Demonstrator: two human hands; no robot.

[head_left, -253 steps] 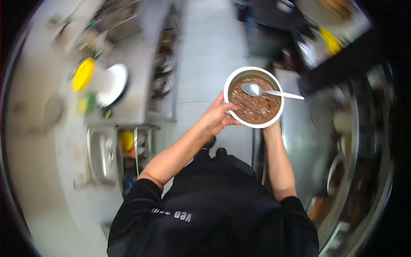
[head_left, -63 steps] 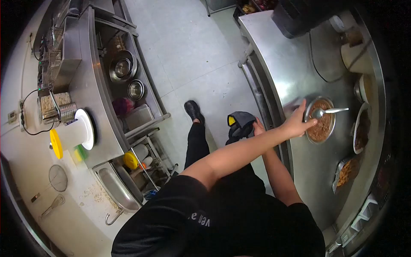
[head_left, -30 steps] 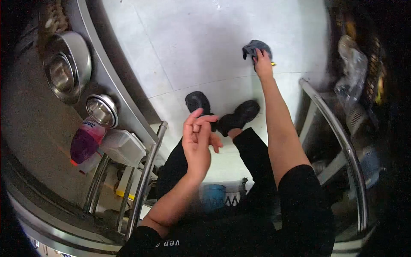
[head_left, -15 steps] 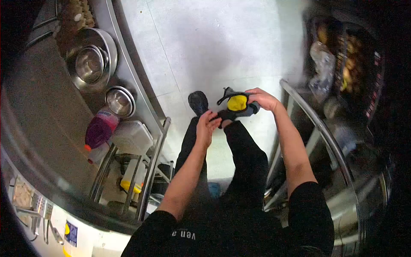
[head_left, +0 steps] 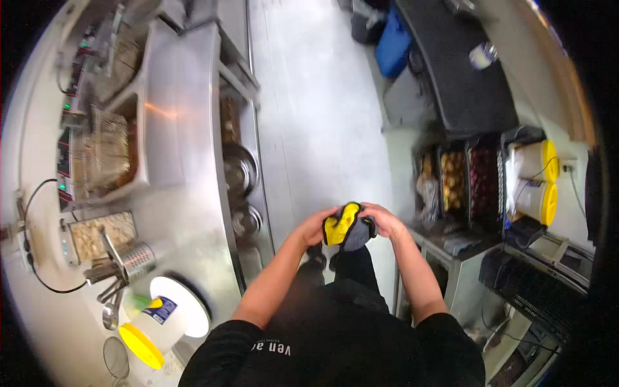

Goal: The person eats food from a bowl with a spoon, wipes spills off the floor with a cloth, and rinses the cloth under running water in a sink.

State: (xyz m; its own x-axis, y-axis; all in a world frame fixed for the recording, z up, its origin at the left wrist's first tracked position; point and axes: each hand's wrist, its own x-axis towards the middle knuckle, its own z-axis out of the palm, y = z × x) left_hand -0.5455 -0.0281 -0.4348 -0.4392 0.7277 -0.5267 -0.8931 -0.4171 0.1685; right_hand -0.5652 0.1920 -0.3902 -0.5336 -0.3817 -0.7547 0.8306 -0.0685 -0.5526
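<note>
Between my hands, in front of my body, is a soft grey-and-yellow cloth item (head_left: 348,227) with dark edging. Its exact kind is hard to make out. My left hand (head_left: 317,226) grips its left edge beside the yellow part. On the opposite side, the fingers of my right hand (head_left: 382,220) are closed on the upper right edge. The grey part hangs lowest. Below it my dark shoes (head_left: 316,259) show on the pale floor (head_left: 322,116).
Along the left runs a steel counter (head_left: 184,122) with fryer baskets (head_left: 109,148) and a yellow-lidded tub (head_left: 151,329). Metal bowls (head_left: 238,171) sit on its lower shelf. Crates of potatoes (head_left: 453,180) and yellow-lidded buckets (head_left: 536,201) stand on the right.
My left hand, before apart with its fingers spread, now also holds the cloth item. The item has been lifted from near my feet towards my body, and my view has risen to show more room.
</note>
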